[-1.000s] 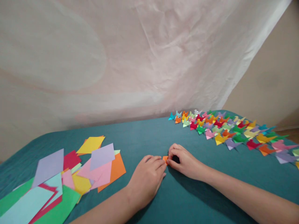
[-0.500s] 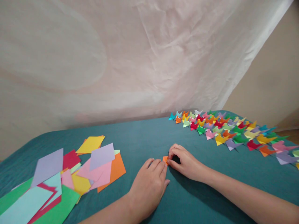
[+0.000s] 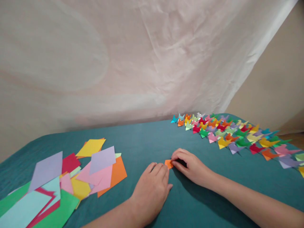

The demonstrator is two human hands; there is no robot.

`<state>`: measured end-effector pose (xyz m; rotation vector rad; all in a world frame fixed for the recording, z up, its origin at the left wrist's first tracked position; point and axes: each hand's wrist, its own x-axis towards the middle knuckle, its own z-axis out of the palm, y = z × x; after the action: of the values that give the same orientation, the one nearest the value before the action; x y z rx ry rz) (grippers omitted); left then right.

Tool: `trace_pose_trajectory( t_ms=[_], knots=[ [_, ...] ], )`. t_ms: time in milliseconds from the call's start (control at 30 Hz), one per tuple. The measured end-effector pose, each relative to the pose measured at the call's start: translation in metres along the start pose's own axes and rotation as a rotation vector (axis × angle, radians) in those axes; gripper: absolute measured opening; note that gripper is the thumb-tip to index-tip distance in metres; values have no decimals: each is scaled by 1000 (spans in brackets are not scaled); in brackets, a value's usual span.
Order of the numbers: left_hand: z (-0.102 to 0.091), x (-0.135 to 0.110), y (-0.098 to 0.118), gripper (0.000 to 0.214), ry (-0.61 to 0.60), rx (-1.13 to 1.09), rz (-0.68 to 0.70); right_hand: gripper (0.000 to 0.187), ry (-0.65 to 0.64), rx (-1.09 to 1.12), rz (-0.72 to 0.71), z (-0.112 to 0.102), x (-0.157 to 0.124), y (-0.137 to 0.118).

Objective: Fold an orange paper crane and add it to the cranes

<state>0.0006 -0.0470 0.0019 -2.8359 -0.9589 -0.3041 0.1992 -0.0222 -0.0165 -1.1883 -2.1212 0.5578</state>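
A small folded orange paper (image 3: 168, 163) lies on the teal cloth-covered table (image 3: 147, 139) between my hands. My right hand (image 3: 190, 166) curls over it from the right, fingertips pinching and pressing its right part. My left hand (image 3: 152, 190) rests palm down just left of and below the orange piece, fingers together and stretched toward it, holding nothing. Most of the orange piece is hidden under my right fingers.
A loose heap of coloured paper squares (image 3: 71, 177) lies at the left, reaching the near edge. Rows of several small folded paper figures (image 3: 235, 134) run along the right side. A wrinkled pale sheet (image 3: 142, 57) hangs behind the table.
My left hand has slid back toward me, off the orange piece, and flattened on the cloth. My right hand stays pressed on the piece, which shows a little more.
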Motion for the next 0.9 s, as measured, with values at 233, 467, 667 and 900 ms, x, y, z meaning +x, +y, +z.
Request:
trace_pose_trajectory(
  t_ms=[233,467,667,900],
  knots=[
    [0,0,2,35,-2,11,0,33,-125,-299,-190,-9,-13,-7],
    [-1,0,3,35,13,29,-8,41,-134,-444,-297,-2,-27,0],
    [2,1,2,35,-3,31,1,37,-172,-471,-290,-5,-26,-2],
    [1,1,3,35,-16,30,7,39,-184,-491,-296,-4,-26,-4]
  ],
)
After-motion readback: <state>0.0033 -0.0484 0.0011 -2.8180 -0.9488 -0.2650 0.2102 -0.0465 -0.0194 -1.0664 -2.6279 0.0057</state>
